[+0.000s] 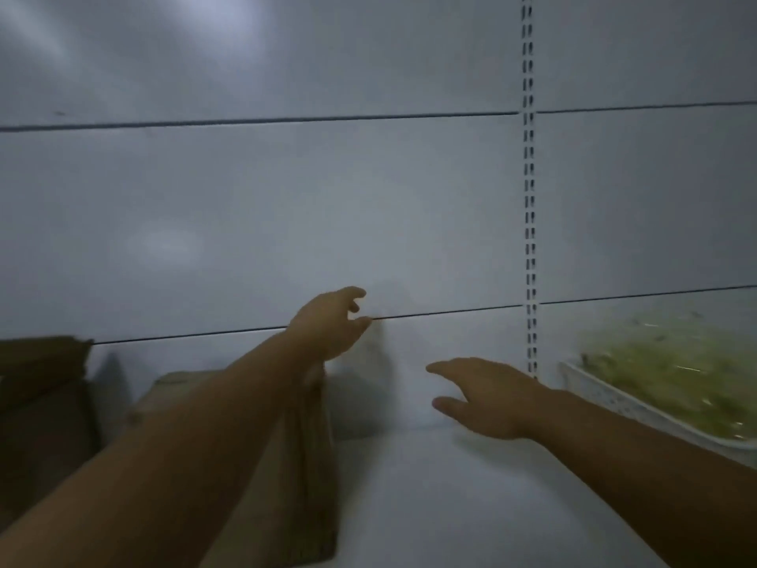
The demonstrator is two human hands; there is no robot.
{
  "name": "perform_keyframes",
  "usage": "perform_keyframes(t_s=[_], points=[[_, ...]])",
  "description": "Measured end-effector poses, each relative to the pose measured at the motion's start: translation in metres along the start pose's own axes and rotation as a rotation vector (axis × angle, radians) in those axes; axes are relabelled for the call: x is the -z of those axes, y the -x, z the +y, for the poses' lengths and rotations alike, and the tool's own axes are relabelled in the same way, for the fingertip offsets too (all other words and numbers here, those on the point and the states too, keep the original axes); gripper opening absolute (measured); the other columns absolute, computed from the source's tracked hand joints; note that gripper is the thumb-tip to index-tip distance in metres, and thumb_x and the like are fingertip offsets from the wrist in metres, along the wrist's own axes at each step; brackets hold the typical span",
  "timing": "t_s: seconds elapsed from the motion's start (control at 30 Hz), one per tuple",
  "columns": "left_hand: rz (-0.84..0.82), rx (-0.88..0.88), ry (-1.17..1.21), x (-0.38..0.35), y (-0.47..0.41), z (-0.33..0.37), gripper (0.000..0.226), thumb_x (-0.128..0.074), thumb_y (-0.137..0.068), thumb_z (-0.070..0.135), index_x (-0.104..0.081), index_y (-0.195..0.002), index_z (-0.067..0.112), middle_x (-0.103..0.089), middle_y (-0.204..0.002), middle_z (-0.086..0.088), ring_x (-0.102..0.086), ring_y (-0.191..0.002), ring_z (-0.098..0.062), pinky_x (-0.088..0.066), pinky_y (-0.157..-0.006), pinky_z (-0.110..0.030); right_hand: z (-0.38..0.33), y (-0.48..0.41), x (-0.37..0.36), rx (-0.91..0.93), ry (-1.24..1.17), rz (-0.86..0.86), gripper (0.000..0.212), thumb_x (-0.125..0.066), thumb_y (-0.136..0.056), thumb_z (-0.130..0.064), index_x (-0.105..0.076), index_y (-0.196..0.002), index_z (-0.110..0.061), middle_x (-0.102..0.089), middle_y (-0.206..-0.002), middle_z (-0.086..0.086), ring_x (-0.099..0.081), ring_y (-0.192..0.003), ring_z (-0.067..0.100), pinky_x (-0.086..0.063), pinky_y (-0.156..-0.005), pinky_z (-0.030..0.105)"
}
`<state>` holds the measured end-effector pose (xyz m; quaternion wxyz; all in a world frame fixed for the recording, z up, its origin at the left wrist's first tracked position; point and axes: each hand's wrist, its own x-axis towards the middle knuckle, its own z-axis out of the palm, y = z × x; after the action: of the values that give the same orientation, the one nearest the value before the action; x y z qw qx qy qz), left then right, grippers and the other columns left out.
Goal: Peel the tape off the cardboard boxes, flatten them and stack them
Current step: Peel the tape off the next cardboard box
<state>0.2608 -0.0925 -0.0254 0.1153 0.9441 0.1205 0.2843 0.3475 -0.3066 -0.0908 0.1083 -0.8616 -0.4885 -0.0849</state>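
Note:
A brown cardboard box [311,465] stands on the white shelf [450,506], below and partly behind my left forearm. My left hand [327,321] is raised above the box near the back panel, fingers loosely curled and apart, holding nothing. To the right, my right hand [487,399] hovers over the shelf with its fingers spread and pointing left, empty. More cardboard [41,387] is piled at the far left, dark and blurred. No tape can be made out.
A white tray [639,407] of pale green shredded vegetables sits at the right on the shelf. The white back panel [286,219] has horizontal seams and a slotted vertical upright [529,239]. The picture is dim and motion-blurred.

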Motion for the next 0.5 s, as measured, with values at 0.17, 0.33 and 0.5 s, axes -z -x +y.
perform_keyframes(t_s=[0.17, 0.33, 0.5], points=[[0.206, 0.135, -0.039, 0.018, 0.074, -0.07, 0.03, -0.051, -0.09, 0.025, -0.057, -0.119, 0.022, -0.055, -0.095, 0.007, -0.047, -0.091, -0.011, -0.039, -0.077, -0.027, -0.067, -0.064, -0.016, 0.127, -0.292, 0.172, 0.054, -0.043, -0.094, -0.044, -0.03, -0.143, -0.025, -0.031, -0.151, -0.005, -0.033, -0.134, 0.014, -0.025, -0.106, 0.025], [0.265, 0.142, -0.185, 0.008, 0.116, -0.087, 0.027, -0.038, -0.093, 0.027, -0.052, -0.115, 0.026, -0.056, -0.107, 0.006, -0.04, -0.088, -0.005, -0.032, -0.073, -0.023, -0.109, -0.109, -0.013, 0.184, -0.555, 0.123, 0.051, -0.062, -0.085, -0.038, -0.048, -0.133, -0.026, -0.044, -0.143, -0.004, -0.042, -0.128, 0.015, -0.032, -0.098, 0.023], [0.292, 0.098, -0.257, 0.009, 0.137, -0.081, 0.027, -0.033, -0.094, 0.031, -0.052, -0.113, 0.028, -0.056, -0.106, 0.007, -0.042, -0.083, -0.005, -0.029, -0.068, -0.023, -0.126, -0.13, -0.007, 0.181, -0.476, -0.277, 0.07, -0.07, -0.075, -0.04, -0.042, -0.137, -0.026, -0.042, -0.142, -0.004, -0.042, -0.121, 0.012, -0.033, -0.096, 0.024]])
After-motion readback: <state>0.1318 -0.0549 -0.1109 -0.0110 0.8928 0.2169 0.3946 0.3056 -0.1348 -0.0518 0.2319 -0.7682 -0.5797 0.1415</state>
